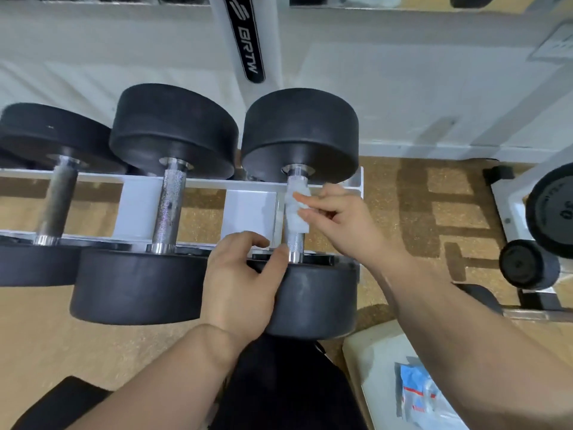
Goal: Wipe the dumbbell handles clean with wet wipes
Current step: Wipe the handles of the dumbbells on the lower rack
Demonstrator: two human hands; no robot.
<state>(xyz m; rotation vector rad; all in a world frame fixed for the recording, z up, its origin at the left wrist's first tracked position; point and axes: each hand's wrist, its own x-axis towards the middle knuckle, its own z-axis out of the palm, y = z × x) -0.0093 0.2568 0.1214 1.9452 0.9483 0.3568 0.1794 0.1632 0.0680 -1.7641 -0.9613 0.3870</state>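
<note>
Here, mid-frame, my right hand point(338, 225) pinches a white wet wipe point(294, 212) against the knurled chrome handle point(294, 246) of the rightmost black dumbbell point(300, 131); my left hand point(238, 283) rests loosely curled on its near head, empty.

We take the end dumbbell point(299, 135) as our mark. It lies across the rack point(217, 184), with two more dumbbells point(173, 131) to its left. A wipe point(296, 209) lies on its handle, pinched from the right by our right hand point(338, 225). Our left hand point(238, 283) rests against its near head. The wipe pack point(418, 395) lies nearer us, to its right.
</note>
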